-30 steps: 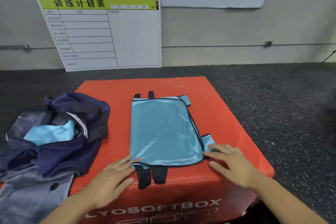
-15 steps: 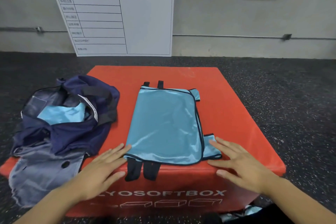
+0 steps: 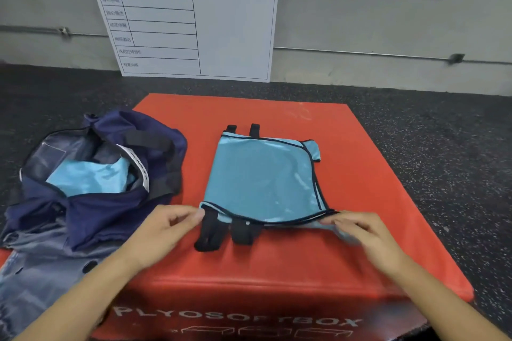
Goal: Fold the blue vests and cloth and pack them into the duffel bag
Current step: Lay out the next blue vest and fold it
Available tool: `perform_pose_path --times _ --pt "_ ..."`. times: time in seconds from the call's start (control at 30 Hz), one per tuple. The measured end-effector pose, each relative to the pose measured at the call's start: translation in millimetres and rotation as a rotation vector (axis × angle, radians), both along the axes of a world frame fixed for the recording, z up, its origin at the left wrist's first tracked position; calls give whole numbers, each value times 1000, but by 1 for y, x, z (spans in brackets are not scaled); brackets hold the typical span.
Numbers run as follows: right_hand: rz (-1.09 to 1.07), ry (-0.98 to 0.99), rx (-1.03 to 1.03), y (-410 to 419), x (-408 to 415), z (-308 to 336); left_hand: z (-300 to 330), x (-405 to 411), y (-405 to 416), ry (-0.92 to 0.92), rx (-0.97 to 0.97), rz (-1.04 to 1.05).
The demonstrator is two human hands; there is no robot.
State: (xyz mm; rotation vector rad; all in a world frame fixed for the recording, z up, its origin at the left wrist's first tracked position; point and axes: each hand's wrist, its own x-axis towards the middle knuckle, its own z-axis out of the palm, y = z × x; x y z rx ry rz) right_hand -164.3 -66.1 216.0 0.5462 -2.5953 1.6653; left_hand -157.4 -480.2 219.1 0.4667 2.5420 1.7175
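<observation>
A light blue vest (image 3: 261, 180) with dark trim lies folded on the red soft box (image 3: 360, 174), its black straps hanging toward me. My left hand (image 3: 163, 232) pinches the vest's near left corner. My right hand (image 3: 360, 232) pinches the near right corner and lifts that edge slightly. The navy duffel bag (image 3: 116, 174) stands open at the left edge of the box, with another light blue cloth (image 3: 88, 177) inside it.
A white training-plan board (image 3: 194, 16) leans on the wall behind the box. Dark speckled floor surrounds the box on all sides. A grey part of the bag (image 3: 36, 279) drapes over the box's near left corner.
Both hands went from lying flat beside the vest to pinching its near corners. The near edge is now raised a little off the box.
</observation>
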Motion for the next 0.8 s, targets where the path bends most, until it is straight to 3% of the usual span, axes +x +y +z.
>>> perform_pose_path --times 0.1,0.27,0.4,0.67,0.8 --pt "-58 -169 -202 -11 -26 16 -3 -26 4 -159 95 110" --pt "-149 -465 -184 -25 -68 16 -11 -54 20 -413 201 207" --pt "-169 -645 -182 -18 -85 10 -7 -59 23 -442 164 231" --pt "198 -860 -438 36 -84 20 -2 -63 15 -453 83 105" --pt "173 -828 -282 29 -82 13 -4 -69 21 -401 -46 53"
